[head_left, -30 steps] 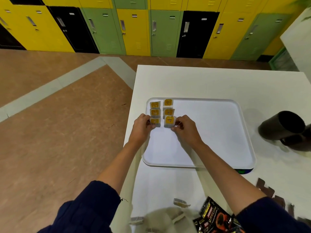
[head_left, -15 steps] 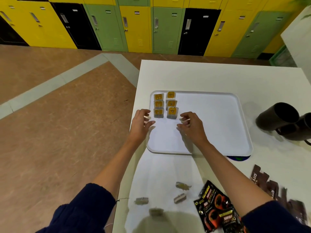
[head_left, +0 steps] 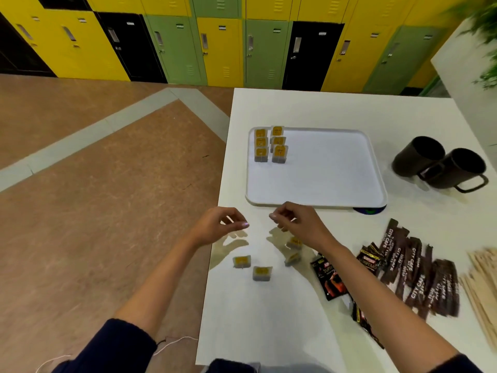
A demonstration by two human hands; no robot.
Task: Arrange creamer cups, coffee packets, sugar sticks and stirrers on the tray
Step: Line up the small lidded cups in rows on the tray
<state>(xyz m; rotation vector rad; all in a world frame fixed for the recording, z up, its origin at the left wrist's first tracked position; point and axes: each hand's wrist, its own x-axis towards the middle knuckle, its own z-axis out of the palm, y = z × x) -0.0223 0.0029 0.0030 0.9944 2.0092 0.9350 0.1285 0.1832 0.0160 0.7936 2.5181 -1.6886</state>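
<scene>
A white tray (head_left: 322, 181) lies on the white table (head_left: 322, 109). Several yellow-lidded creamer cups (head_left: 271, 144) stand in two rows in its far left corner. More creamer cups (head_left: 261, 273) lie loose on the table near me. My left hand (head_left: 219, 226) and my right hand (head_left: 295, 223) hover just in front of the tray's near edge, above those loose cups, both empty with fingers curled and apart. Black coffee packets (head_left: 329, 278) lie under my right forearm. Brown sugar sticks (head_left: 416, 270) and wooden stirrers (head_left: 481, 286) lie to the right.
Two dark mugs (head_left: 441, 165) lie on their sides right of the tray. A blue-green object (head_left: 369, 211) peeks from under the tray's near right corner. The table's left edge drops to a brown floor; yellow, green and black lockers line the back wall.
Both hands have let go of the creamer cups on the tray and drawn back toward me, past the tray's near edge. The camera has tilted down, showing more of the near table.
</scene>
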